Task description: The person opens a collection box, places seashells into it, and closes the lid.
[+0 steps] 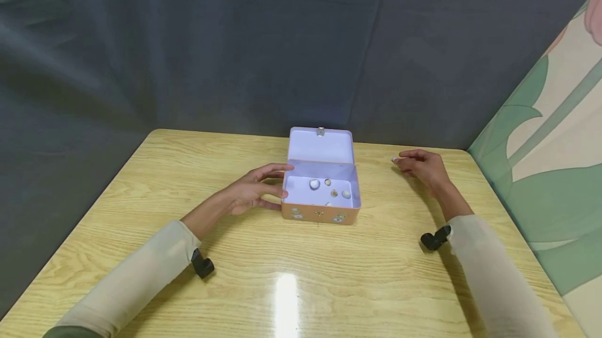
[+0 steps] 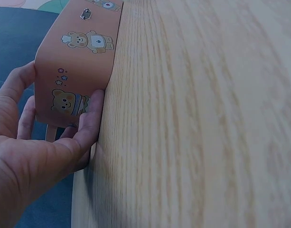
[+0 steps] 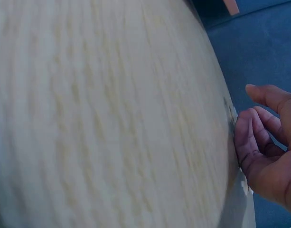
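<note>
An orange tin box point(image 1: 320, 213) with bear pictures stands with its lid point(image 1: 320, 144) tipped back, showing its pale lilac inside. My left hand point(image 1: 256, 189) rests extended fingers against the box's left end; in the left wrist view, spread fingertips touch its bear-printed side point(image 2: 71, 45). Inside lie a white round piece point(image 1: 314, 184), a shell-like white piece point(image 1: 346, 194) and small gold-coloured pieces point(image 1: 334, 193). At the table's back right, my right hand point(image 1: 423, 166) pinches a small pale object point(image 1: 394, 160) between its fingertips; its kind cannot be told.
The wood-grain table point(image 1: 235, 275) carries a bright reflection near its front. A dark cloth point(image 1: 263, 50) hangs behind the table's back edge, close behind the lid. A flower-patterned wall point(image 1: 555, 160) borders the right side, beyond the right hand.
</note>
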{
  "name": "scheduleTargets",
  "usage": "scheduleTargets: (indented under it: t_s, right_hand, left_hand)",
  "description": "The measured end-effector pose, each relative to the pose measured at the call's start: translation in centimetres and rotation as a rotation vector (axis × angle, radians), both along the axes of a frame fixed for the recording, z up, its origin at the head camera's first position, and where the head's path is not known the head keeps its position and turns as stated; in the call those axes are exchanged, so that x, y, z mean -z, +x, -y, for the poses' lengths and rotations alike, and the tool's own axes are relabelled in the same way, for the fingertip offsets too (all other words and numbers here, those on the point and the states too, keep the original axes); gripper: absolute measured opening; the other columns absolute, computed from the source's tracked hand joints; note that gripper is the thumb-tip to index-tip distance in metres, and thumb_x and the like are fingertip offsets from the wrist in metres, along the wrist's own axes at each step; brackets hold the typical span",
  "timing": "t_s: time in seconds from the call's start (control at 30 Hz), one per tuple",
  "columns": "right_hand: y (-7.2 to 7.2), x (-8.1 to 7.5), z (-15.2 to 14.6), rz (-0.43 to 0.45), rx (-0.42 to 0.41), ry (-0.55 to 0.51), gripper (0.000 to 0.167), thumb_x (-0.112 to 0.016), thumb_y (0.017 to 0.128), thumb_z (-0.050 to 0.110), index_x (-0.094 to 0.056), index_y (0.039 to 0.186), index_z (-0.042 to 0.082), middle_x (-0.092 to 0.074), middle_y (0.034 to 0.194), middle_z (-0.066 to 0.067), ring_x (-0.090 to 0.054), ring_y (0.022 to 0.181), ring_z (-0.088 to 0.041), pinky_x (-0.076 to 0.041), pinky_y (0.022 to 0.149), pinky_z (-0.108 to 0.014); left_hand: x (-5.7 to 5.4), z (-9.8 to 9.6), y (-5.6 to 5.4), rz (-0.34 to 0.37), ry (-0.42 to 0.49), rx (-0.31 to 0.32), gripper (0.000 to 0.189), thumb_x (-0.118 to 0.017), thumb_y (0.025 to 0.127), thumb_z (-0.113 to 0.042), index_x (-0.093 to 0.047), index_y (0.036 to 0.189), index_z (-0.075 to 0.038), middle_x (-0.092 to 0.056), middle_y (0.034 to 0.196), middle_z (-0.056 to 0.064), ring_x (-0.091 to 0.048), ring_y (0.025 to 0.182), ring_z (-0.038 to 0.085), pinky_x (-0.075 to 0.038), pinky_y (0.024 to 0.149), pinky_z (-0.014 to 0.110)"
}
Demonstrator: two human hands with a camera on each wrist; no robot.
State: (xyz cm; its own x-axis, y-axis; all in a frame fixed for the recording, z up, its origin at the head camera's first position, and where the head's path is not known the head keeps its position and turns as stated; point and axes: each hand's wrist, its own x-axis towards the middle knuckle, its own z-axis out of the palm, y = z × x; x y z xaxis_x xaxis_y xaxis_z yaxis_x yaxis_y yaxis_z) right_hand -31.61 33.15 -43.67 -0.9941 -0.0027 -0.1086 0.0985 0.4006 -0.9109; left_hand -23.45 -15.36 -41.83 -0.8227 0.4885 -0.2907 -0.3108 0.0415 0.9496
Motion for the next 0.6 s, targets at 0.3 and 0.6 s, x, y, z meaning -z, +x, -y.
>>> scheduleTargets:
  t_s: [0.3, 0.6]
  right_hand:
    - [-0.39, 0.12, -0.29, 0.044, 0.008, 0.024, 0.061, -0.077, 0.109, 0.026, -0.057, 0.157, -0.007, -0.075, 0.087, 0.028, -0.073, 0.085, 0.007, -0.066, 0.079, -0.013]
    - [-0.72, -0.36, -0.15, 0.088, 0.008, 0.074, 0.061, -0.079, 0.108, 0.024, -0.059, 0.157, -0.006, -0.074, 0.089, 0.024, -0.072, 0.081, 0.009, -0.065, 0.077, -0.012]
  left_hand:
    - [-0.01, -0.01, -0.08, -0.001, -0.009, -0.007, 0.076, -0.078, 0.1, 0.0, -0.054, 0.167, -0.026, -0.033, 0.178, 0.013, -0.057, 0.143, 0.036, -0.068, 0.11, 0.057]
    - [-0.05, -0.05, 0.09, -0.005, -0.012, -0.006, 0.078, -0.079, 0.1, -0.001, -0.053, 0.168, -0.026, -0.034, 0.177, 0.012, -0.06, 0.139, 0.035, -0.068, 0.108, 0.057]
